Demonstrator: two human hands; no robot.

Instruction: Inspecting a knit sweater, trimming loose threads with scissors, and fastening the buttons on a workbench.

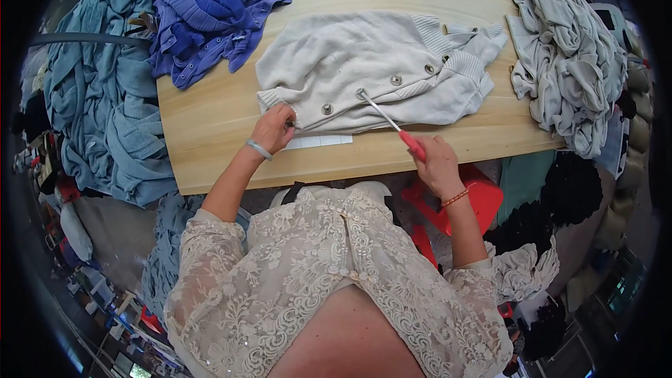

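Cream knit garment (329, 49): laid lengthwise across pale wooden tabletop (210, 147), body mostly flat, soft creases throughout. Ribbed bands at left end and toward right; right portion folded and bunched. Round, dark-toned buttons (396, 80) in diagonal row, rising from lower left to upper right along front edge. Red-handled tool (381, 111): slender, straight metallic shaft, slanted over lower front of garment; tip at one button, handle toward lower right, partly hidden.

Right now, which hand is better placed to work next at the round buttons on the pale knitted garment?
Your right hand, probably: it holds the red-handled tool with a silvery shaft, its tip at one button. Your left hand is at a ribbed corner of the garment.
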